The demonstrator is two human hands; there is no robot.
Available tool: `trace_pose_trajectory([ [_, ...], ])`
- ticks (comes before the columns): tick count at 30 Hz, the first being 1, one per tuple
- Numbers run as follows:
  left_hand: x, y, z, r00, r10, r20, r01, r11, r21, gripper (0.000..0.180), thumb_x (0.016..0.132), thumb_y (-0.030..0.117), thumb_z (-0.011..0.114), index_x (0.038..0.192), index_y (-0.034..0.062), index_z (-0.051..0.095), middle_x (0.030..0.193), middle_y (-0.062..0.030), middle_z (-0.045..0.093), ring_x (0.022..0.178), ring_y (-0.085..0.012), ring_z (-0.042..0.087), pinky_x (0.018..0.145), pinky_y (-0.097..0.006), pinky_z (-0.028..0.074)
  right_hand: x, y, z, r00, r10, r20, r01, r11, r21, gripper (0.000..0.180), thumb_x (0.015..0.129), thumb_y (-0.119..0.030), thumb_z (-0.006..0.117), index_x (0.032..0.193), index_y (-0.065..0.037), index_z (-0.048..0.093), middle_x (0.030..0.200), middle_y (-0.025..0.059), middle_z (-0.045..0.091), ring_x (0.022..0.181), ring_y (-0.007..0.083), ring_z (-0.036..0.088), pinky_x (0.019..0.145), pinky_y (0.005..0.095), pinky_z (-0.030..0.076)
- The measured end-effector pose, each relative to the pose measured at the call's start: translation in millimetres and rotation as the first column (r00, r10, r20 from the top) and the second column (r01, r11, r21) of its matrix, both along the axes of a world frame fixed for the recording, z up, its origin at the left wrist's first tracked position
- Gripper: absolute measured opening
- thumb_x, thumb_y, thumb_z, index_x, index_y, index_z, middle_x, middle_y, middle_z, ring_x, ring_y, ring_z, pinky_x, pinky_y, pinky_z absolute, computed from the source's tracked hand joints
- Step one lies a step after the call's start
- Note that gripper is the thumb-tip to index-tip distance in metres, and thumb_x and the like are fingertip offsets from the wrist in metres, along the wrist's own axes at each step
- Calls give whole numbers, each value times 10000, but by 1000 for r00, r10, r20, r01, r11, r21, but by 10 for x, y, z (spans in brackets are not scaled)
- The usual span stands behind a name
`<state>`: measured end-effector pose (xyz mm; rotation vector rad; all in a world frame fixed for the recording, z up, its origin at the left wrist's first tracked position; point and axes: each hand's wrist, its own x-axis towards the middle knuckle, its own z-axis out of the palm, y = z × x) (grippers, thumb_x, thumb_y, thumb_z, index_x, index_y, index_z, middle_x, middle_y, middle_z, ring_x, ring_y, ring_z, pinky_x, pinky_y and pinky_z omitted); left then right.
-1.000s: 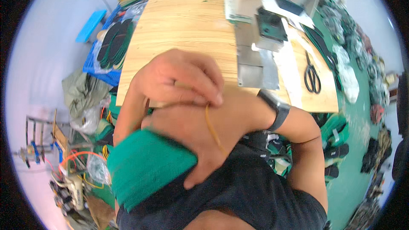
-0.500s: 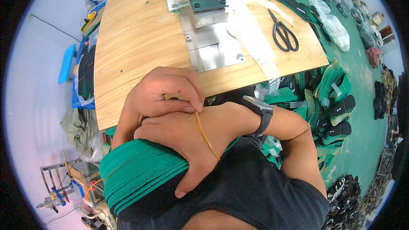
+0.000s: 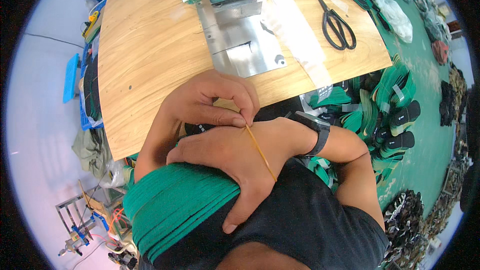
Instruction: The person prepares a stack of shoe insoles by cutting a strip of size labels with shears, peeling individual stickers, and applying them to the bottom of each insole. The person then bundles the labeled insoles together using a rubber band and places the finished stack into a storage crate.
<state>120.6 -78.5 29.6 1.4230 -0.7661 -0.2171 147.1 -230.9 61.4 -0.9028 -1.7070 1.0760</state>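
My left hand (image 3: pixel 217 97) is closed in a pinch, thumb and forefinger holding one end of a thin tan rubber band (image 3: pixel 261 154). The band runs stretched across the back of my right hand (image 3: pixel 232 152), which wears a dark watch (image 3: pixel 316 129) at the wrist. My right hand grips a thick stack of green insoles (image 3: pixel 175 205) held against my black shirt. Its thumb points down along the stack's near side, while its other fingertips are hidden behind the stack.
A wooden table (image 3: pixel 150 45) is ahead, bearing a metal press fixture (image 3: pixel 232 12), a strip of clear plastic film (image 3: pixel 295 35) and black scissors (image 3: pixel 337 27). Bundled green and black insoles (image 3: pixel 395 115) lie to the right. Plastic bags (image 3: pixel 395 17) line the green floor.
Both hands and the stack have shifted slightly right in view, the left hand still pinching the rubber band. The table appears slightly higher and further left.
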Motion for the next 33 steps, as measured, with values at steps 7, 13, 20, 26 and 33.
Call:
trace_pose_trajectory([
  [7, -180, -372, 59, 732, 446, -515, -640, 709, -296, 70, 837, 48, 623, 789, 7, 593, 778, -107, 592, 743, -195, 591, 670, -303, 467, 130, -83, 32, 989, -132, 68, 137, 988, -68, 914, 595, -435, 820, 1235, 73, 412, 1104, 228, 533, 1028, 371, 546, 878, 395, 450],
  [13, -243, 532, 398, 936, 282, 209, -322, 928, 188, 166, 742, 41, 629, 643, 60, 498, 625, -17, 458, 551, -92, 400, 494, -257, 306, 438, -381, 270, 856, -293, 426, 313, 950, 23, 922, 559, -419, 837, 1233, 67, 439, 1119, 236, 537, 1005, 398, 551, 863, 417, 455],
  [20, -327, 306, 536, 427, 813, 396, -896, 440, 64, 282, 680, -84, 574, 574, 60, 355, 546, -7, 361, 499, -113, 354, 442, -260, 246, 486, -606, 204, 815, -405, 415, 462, 886, -42, 906, 509, -354, 856, 1229, 49, 484, 1101, 209, 579, 1003, 382, 573, 875, 382, 447],
  [26, -384, 119, 366, 539, 821, 189, -663, 552, -506, 482, 1013, 274, 363, 622, 4, 441, 552, -69, 418, 473, -131, 377, 424, -247, 301, 605, -878, 14, 852, -495, 169, 523, 799, -296, 822, 583, -301, 841, 1242, 35, 482, 1098, 131, 601, 1005, 168, 565, 896, 295, 434],
  [33, -568, -86, 35, 353, 912, 208, -734, 408, -543, 529, 1008, 342, 371, 611, 4, 457, 527, -59, 421, 458, -137, 369, 415, -263, 281, 603, -1053, -243, 904, -422, -64, 391, 879, -271, 967, 502, -399, 847, 1250, 85, 471, 1164, 152, 580, 1083, 229, 552, 963, 321, 395],
])
